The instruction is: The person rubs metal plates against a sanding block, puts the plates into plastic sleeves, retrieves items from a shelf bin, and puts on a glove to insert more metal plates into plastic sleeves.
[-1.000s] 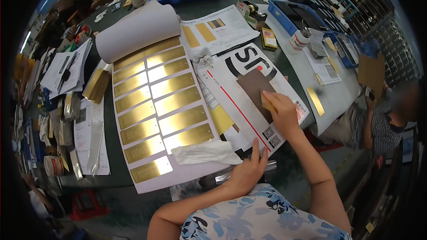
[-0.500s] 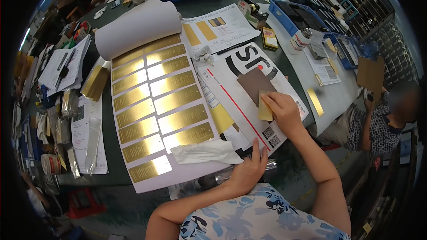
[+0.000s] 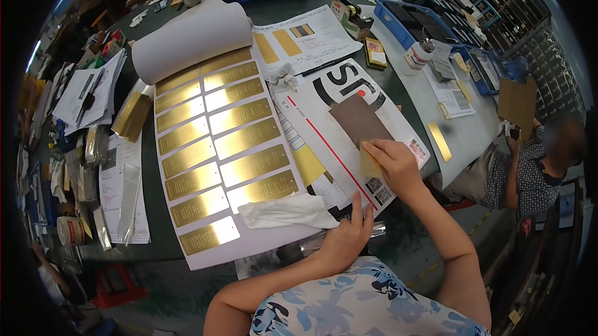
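One thin gold plate (image 3: 370, 165) pinched by the right hand (image 3: 399, 166) overlaps a matte brown sheet (image 3: 359, 119), the left hand (image 3: 349, 236) open.

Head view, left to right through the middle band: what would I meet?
White tub with red label → clear sleeve → gold-tag sheet → dark brown sheet → right hand → loose gold strip → co-worker's brown board.
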Tool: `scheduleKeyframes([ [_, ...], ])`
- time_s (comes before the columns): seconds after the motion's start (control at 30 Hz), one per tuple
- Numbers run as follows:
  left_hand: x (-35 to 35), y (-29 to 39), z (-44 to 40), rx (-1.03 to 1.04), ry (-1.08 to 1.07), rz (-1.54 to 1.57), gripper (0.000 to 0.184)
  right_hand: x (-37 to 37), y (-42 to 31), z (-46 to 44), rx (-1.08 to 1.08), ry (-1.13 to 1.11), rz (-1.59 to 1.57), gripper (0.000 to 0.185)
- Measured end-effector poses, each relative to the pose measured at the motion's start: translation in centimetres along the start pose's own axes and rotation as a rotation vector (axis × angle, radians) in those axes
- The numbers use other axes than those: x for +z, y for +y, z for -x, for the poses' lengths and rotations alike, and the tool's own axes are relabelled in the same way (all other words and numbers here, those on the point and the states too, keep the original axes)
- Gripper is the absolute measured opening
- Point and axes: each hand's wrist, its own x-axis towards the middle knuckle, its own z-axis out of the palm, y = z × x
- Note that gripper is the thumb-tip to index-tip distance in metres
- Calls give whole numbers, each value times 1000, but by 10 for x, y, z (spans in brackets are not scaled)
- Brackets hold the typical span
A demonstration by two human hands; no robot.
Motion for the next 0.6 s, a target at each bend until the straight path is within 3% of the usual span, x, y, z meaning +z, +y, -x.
scheduleKeyframes([
  [0.03, 0, 0, 0, -1, 1, -1, 49, 0, -1, -1, -1, 1, 0, 39],
  [0.1, 1, 0, 0, -11, 5, 18, 50, 1, -3, -4, 331, 18, -293, 33],
  [0.13, 1, 0, 0, -13, 7, 16, 50, 7, 4, -3, 328, 17, -294, 33],
  [0.2, 1, 0, 1, -6, 2, 14, 50, 21, 21, -1, 709, 220, -886, 22],
  [0.33, 0, -1, 1, 1, -2, 19, 50, 23, 25, 2, 912, 194, -799, 23],
  [0.47, 0, -1, 1, 3, 2, 27, 50, 27, 26, 3, 717, 261, -541, 20],
  [0.53, 0, -1, 0, 4, 4, 28, 50, 21, 20, -2, 341, 223, -90, 20],
  [0.6, 0, -1, 0, 1, -1, 40, 49, 19, 9, -2, 377, 181, -139, 23],
])
